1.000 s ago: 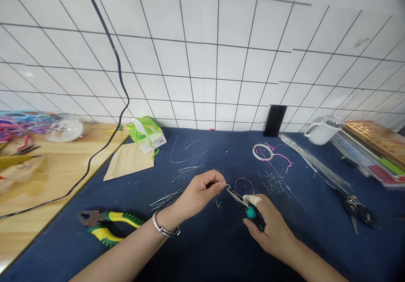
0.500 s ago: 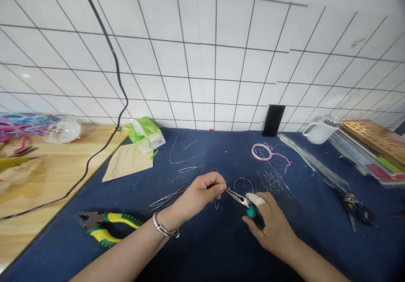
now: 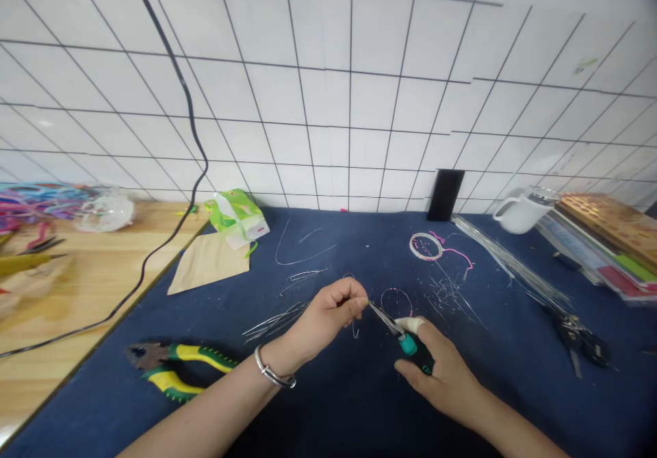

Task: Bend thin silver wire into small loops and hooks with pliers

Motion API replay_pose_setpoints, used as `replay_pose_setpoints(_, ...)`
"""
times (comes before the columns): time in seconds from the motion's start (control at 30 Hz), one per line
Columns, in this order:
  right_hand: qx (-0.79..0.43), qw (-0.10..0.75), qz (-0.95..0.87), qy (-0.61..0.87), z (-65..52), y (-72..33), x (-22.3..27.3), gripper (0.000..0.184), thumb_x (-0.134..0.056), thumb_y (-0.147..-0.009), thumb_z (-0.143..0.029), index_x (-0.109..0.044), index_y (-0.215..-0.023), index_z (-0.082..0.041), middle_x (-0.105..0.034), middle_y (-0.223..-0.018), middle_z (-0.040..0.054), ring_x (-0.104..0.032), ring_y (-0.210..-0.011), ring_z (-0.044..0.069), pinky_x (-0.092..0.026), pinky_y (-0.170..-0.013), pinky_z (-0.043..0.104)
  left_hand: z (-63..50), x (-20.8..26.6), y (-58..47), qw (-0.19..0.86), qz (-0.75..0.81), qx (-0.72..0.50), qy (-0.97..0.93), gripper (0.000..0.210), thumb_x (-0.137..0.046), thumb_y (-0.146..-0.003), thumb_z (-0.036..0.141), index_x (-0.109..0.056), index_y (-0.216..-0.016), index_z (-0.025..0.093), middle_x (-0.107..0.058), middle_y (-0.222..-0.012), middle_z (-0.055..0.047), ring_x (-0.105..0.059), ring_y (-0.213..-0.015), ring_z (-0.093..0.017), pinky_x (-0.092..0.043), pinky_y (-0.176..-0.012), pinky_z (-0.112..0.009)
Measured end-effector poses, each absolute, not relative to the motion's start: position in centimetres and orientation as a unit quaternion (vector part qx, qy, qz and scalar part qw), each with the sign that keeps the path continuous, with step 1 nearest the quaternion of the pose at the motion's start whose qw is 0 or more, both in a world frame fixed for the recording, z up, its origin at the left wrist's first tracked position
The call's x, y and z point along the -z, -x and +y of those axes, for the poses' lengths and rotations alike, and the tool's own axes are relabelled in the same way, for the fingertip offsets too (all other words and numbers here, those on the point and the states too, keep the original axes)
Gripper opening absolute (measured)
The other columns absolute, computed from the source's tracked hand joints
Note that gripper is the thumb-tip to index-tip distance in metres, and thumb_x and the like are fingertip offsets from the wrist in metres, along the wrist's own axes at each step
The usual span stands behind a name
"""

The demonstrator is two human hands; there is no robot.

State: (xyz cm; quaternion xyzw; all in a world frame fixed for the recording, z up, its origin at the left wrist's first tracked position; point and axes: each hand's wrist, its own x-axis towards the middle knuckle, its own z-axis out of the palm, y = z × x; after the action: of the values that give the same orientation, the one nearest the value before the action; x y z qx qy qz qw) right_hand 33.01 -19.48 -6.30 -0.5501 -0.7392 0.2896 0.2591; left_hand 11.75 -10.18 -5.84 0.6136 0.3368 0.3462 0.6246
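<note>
My left hand (image 3: 331, 311) is closed in a pinch over the blue mat, thumb against forefinger, on a thin metal wire (image 3: 355, 330) whose bent end hangs below the fingers. In my right hand (image 3: 436, 362) is a pair of needle-nose pliers (image 3: 405, 340) with teal and black handles. Their slim jaws point up-left and meet the wire at my left fingertips; whether they grip it I cannot make out. A pale cover wraps one right finger. Just behind the pliers lies a thin wire ring (image 3: 396, 302) with small pink bits on it.
Yellow-green combination pliers (image 3: 177, 369) lie left of my left forearm. Cut wires (image 3: 274, 321), wire scraps (image 3: 449, 294) and a white ring with pink thread (image 3: 426, 246) lie about. Long wires (image 3: 506, 256), keys (image 3: 575, 341), a white mug (image 3: 521, 211) and books (image 3: 608, 239) are at right.
The plier jaws have turned slightly at my left fingertips, and the handles have shifted a little. My left hand keeps its pinch. The whole view has moved very slightly.
</note>
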Motion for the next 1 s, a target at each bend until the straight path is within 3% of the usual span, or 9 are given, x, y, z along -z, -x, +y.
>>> replay_pose_setpoints(0.6, -0.236, 0.263, -0.75, 0.559, -19.3, -33.1, 6.9, 0.043, -0.053, -0.082, -0.026, -0.041, -0.123, -0.021, -0.051, -0.113, 0.0093, -0.052, -0.103, 0.022, -0.044, -0.089, 0.04, -10.2, 6.0, -11.9, 0.625, 0.342, -0.337, -0.616, 0.021, -0.053, -0.084, 0.035, -0.051, -0.078, 0.015, -0.047, -0.064, 0.003, -0.039, -0.055, -0.007, -0.032, -0.052, -0.02)
replay_pose_setpoints(1.0, -0.338, 0.273, -0.729, 0.528, -19.1, -33.1, 5.8, 0.04, -0.056, -0.081, -0.036, -0.047, -0.117, -0.023, -0.058, -0.106, 0.0058, -0.057, -0.097, 0.021, -0.047, -0.084, 0.036, -10.1, 5.9, -11.7, 0.584, 0.356, -0.355, -0.637, 0.02, -0.052, -0.085, 0.034, -0.052, -0.079, 0.015, -0.046, -0.065, 0.003, -0.038, -0.056, -0.008, -0.033, -0.054, -0.021)
